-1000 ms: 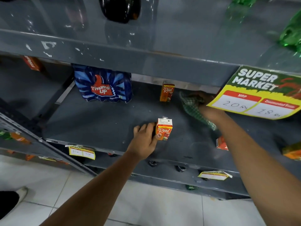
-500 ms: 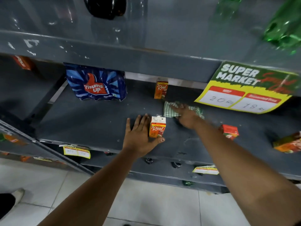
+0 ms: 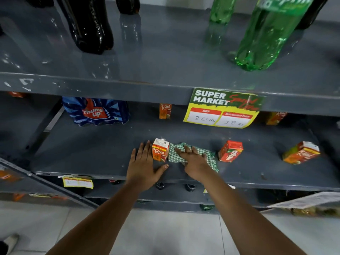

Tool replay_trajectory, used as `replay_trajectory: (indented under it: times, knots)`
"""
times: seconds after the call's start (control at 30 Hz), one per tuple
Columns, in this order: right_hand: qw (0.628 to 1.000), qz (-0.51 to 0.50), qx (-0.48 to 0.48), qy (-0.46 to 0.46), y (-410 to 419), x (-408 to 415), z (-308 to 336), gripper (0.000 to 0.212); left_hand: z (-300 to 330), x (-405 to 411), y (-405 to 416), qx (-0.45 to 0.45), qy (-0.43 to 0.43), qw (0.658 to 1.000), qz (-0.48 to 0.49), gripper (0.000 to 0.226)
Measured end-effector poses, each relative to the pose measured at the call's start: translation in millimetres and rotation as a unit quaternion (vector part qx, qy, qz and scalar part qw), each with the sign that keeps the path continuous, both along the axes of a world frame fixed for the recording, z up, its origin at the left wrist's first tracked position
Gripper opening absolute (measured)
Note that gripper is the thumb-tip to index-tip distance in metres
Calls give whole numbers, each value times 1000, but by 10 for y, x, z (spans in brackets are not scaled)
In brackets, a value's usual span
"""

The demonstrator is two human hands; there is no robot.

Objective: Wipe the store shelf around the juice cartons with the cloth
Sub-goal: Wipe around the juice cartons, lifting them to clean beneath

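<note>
Left hand (image 3: 143, 167) flat, bracing Real juice carton (image 3: 160, 149); right hand (image 3: 193, 160) open-palmed, pressing checked cloth (image 3: 173, 154) onto shelf (image 3: 92, 153). Cloth soft, limp; carton light, likely tips easily.

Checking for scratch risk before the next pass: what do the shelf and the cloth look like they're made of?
Shelf: probably painted grey metal, semi-gloss; paint chipped along the upper shelf's edge.
Cloth: soft woven fabric, green-and-white check, matte; it crumples under the right hand.

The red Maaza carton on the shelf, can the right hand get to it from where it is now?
Probably yes. The right hand lies flat on the cloth, and the Maaza carton stands just beyond the cloth's edge with nothing between them.
</note>
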State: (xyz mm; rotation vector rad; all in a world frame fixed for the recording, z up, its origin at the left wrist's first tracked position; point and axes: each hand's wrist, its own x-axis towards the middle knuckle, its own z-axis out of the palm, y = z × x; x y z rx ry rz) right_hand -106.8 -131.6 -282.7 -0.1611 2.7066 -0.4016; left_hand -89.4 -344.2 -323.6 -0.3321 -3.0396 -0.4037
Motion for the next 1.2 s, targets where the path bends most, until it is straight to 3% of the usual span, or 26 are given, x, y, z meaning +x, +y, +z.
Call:
replay_trajectory:
  times: [0.2, 0.4, 0.63, 0.77, 0.87, 0.93, 1.03, 1.2]
  knots:
    - [998, 32, -30, -39, 139, 398, 53, 80, -94, 351, 30, 61, 48, 993, 93, 85]
    - [994, 78, -40, -60, 327, 642, 35, 81, 23, 182, 131, 182, 10, 977, 114, 71]
    - [988, 119, -68, -74, 429, 856, 163, 83, 36, 70, 381, 198, 12, 963, 183, 78]
    - [983, 55, -153, -87, 569, 981, 252, 80, 52, 231, 527, 226, 36, 951, 209, 75]
    - [982, 6, -188, -21, 713, 1076, 321, 76, -10, 553, 662, 306, 64, 922, 230, 69]
    - [980, -11, -196, 7, 862, 1117, 374, 74, -76, 814, 781, 339, 61, 914, 212, 67]
    - [981, -58, -187, 12, 1235, 1146, 503, 73, -162, 1076, 962, 324, 32, 939, 111, 60]
    - [985, -139, -96, 41, 2124, 1052, 814, 58, -60, 644, 1353, 144, 45, 988, -32, 61]
